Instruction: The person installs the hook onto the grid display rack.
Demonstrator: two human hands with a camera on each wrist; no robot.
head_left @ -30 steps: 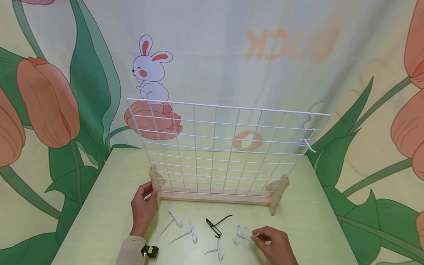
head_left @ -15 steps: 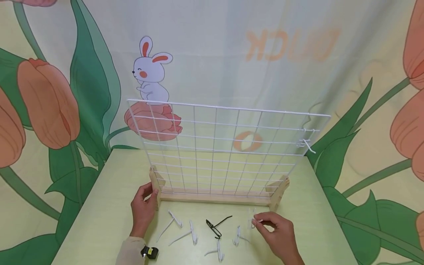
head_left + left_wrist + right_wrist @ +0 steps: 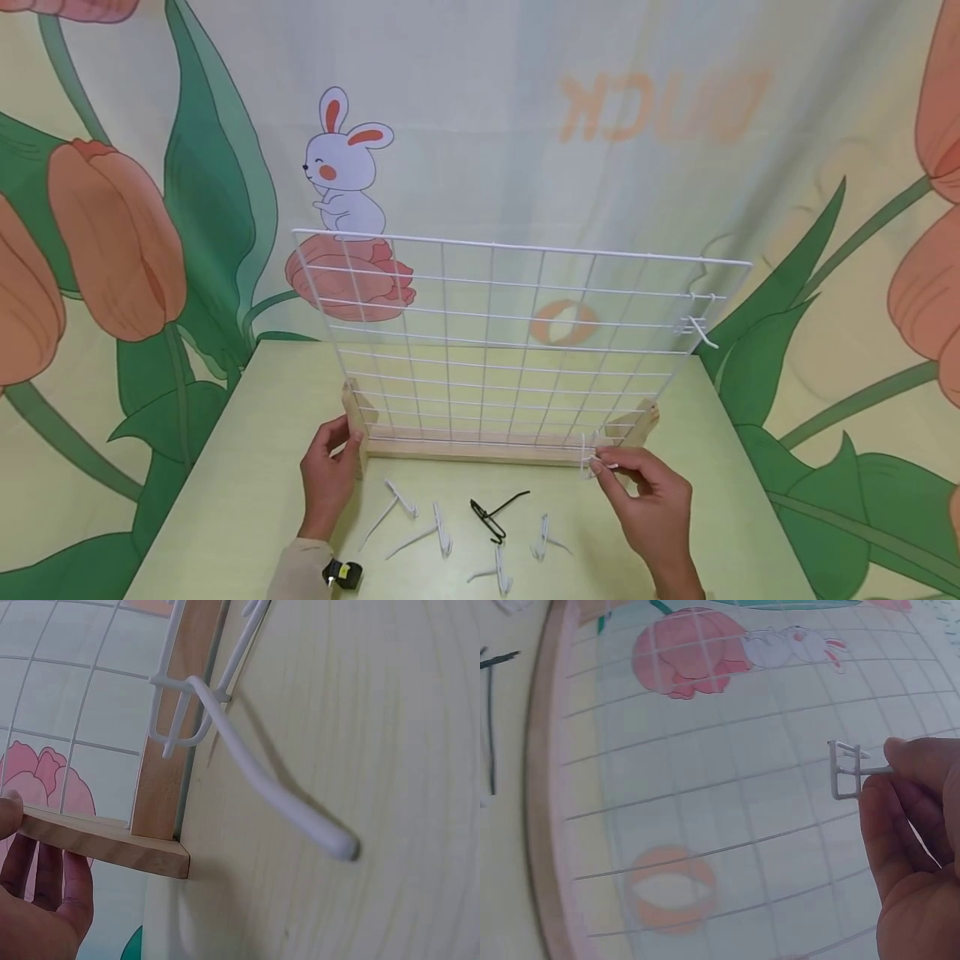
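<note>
A white wire grid panel [image 3: 480, 244] stands upright in a wooden base on the table. My left hand [image 3: 324, 479] holds the base's left wooden foot [image 3: 112, 846], thumb on one side and fingers on the other. Between thumb and fingertips, my right hand [image 3: 651, 500] pinches a white wire hook [image 3: 835, 769] by its prong. The hook's rectangular back faces the grid, in front of its lower right part in the head view. Another white hook [image 3: 702, 333] hangs on the grid's upper right.
Several white hooks, one of them a long-pronged hook [image 3: 255, 774], lie on the table [image 3: 247, 467] before the base. A black hook [image 3: 488, 518] lies among them. A printed curtain [image 3: 480, 125] hangs behind the grid.
My right hand has lifted the white hook from beside the loose hooks, moving it forward and slightly right toward the grid's lower right. The left hand keeps its hold on the foot.
</note>
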